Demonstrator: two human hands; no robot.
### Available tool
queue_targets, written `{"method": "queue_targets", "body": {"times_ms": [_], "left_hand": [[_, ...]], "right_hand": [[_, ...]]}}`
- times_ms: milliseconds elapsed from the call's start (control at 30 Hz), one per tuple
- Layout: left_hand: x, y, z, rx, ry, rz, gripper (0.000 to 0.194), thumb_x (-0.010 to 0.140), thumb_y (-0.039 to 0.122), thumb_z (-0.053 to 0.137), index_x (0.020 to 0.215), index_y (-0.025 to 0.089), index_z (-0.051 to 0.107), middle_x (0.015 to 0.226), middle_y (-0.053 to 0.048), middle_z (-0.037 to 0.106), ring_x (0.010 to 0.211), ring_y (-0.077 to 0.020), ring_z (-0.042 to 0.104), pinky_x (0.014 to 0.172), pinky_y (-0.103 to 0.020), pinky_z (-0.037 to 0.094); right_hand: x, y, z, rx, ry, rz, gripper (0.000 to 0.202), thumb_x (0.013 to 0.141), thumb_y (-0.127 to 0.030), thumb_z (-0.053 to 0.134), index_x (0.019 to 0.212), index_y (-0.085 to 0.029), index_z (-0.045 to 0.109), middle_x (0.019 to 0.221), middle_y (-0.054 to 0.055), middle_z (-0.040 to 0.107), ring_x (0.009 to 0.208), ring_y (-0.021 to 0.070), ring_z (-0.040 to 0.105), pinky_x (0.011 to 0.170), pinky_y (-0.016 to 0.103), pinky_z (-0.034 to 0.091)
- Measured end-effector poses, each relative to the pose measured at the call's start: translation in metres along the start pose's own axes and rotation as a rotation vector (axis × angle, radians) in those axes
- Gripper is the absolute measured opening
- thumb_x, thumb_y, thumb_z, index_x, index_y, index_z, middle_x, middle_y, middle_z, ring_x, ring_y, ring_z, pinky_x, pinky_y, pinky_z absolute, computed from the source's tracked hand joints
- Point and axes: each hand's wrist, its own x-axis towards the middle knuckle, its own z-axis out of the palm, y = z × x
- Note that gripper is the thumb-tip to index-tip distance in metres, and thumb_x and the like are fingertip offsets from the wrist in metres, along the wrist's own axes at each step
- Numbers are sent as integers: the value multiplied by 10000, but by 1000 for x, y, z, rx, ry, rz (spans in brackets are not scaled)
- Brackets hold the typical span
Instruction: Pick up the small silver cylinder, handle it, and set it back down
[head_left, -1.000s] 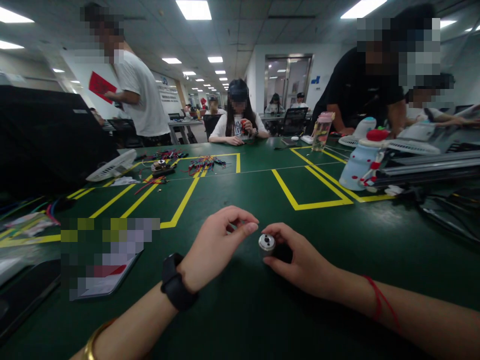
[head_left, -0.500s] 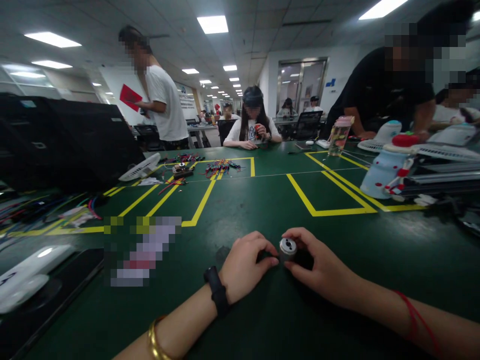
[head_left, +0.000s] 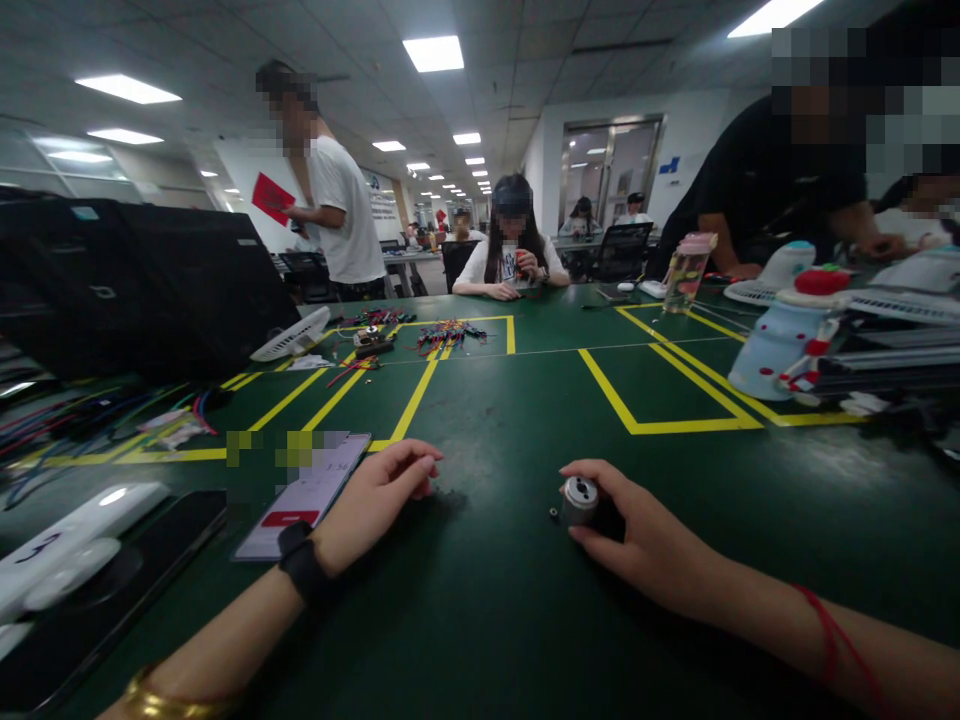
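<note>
A small silver cylinder (head_left: 580, 500), like a little electric motor, stands upright on the green table, with dark holes in its top face. The thumb and fingers of my right hand (head_left: 637, 525) hold it from the right side. Just left of its base lies a tiny dark ring-like part (head_left: 553, 513), touched by neither hand. My left hand (head_left: 375, 500) is away to the left, over the near right edge of a phone (head_left: 300, 495) with a lit screen. Its fingers are loosely curled, and no object shows in them.
Bundles of coloured wires (head_left: 450, 335) lie beyond, among yellow tape lines. A white device (head_left: 75, 530) and a dark slab (head_left: 150, 570) are at near left, black cases (head_left: 135, 290) behind. A blue bottle (head_left: 780, 340) stands at right. A person (head_left: 514, 250) sits opposite.
My left hand has moved left, away from the cylinder to beside the phone, and the tiny part now shows on the table. My right hand stays on the cylinder.
</note>
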Motion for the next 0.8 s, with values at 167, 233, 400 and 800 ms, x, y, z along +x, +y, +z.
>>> {"method": "queue_targets", "body": {"times_ms": [167, 233, 400, 800], "left_hand": [[-5, -25, -8, -44, 90, -36, 262, 896, 392, 494, 994, 181, 613, 813, -20, 630, 719, -167, 620, 678, -300, 502], [-5, -28, -6, -46, 88, -40, 260, 892, 396, 505, 994, 187, 621, 834, -23, 640, 740, -172, 627, 693, -301, 505], [-5, -26, -3, -13, 81, -51, 258, 880, 403, 532, 993, 200, 644, 850, -20, 660, 770, -180, 635, 717, -300, 499], [-10, -13, -1, 94, 76, -65, 261, 846, 435, 564, 965, 226, 667, 871, -20, 696, 787, -213, 658, 740, -334, 492]], "right_hand": [[1, 0, -1, -5, 37, -5, 519, 809, -325, 597, 1289, -277, 403, 1236, 25, 520, 1100, 140, 534, 992, 326, 443], [1, 5, -12, 2, 102, 6, 510, 812, -363, 602, 1275, -264, 413, 1219, 37, 537, 1080, 148, 552, 976, 329, 460], [-22, 48, -78, -170, 387, 146, 582, 774, -498, 617, 1260, -239, 431, 1163, 96, 575, 972, 220, 605, 820, 354, 531], [-142, 212, -212, -930, 792, 306, 410, 661, -536, 706, 933, -272, 549, 759, 74, 564, 515, 120, 548, 436, 259, 402]]}}
